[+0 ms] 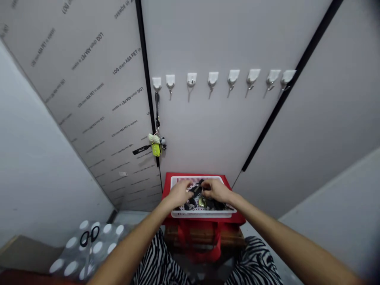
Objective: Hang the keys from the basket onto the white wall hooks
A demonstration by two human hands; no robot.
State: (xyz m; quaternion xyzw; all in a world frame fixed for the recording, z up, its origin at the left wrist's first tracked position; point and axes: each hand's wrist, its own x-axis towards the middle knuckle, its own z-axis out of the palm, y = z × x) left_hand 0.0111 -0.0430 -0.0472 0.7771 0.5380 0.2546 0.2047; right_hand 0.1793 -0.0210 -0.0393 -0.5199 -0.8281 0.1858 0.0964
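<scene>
A white plastic basket (204, 215) holds a jumble of small dark and metallic items that look like keychains. Over it, my left hand (180, 193) has its fingers closed on one end of a black keychain (196, 190). Pinched fingers of my right hand (216, 190) grip the same piece at its other end, close to the far rim. Its finer details are too small to make out. Beneath the hands lie a gold-coloured item (202, 202) and a black ring-like piece (190, 204), both inside the basket.
Several white hooks (213, 78) run in a row along the wall panel. From the leftmost hangs a keychain with a yellow-green tag (156, 149). The basket rests on a red bag (166, 186) over a wooden stool (231, 236). Black-handled scissors (89, 236) lie on wrapped, white-capped bottles (97, 247).
</scene>
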